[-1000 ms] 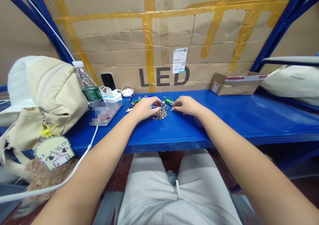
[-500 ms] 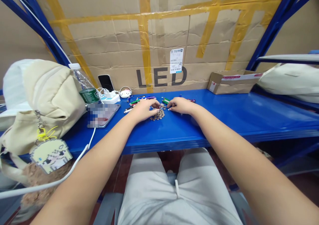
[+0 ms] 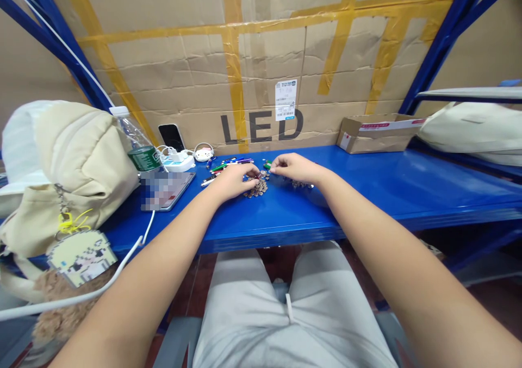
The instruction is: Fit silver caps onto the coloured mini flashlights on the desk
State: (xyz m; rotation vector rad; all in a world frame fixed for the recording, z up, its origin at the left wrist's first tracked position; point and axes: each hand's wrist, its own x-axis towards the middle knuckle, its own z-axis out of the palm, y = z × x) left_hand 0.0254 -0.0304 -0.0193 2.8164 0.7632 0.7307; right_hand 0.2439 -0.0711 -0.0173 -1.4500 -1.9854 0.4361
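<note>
My left hand (image 3: pixel 238 180) rests at a pile of small brownish round pieces (image 3: pixel 255 189), its thumb and fingers curled around a small reddish thing too tiny to name. My right hand (image 3: pixel 296 167) is bent with its fingertips pinched together beside the pile; what they hold, if anything, is hidden. Under that hand lies a cluster of small shiny bits (image 3: pixel 300 184). A green object (image 3: pixel 267 164) shows just behind the right fingertips. Several pens (image 3: pixel 222 167) of different colours lie behind and left of my left hand.
On the left are a phone (image 3: pixel 173 191) with a white cable, a beige bag (image 3: pixel 77 156), a bottle (image 3: pixel 142 153) and a white power strip (image 3: pixel 178 161). An open cardboard box (image 3: pixel 375 138) stands right on the blue shelf (image 3: pixel 387 194). A large carton (image 3: pixel 183 74) forms the back.
My right hand has lifted slightly and shifted a little left, uncovering the shiny bits beneath it. The left hand stays at the pile. The view has shifted slightly.
</note>
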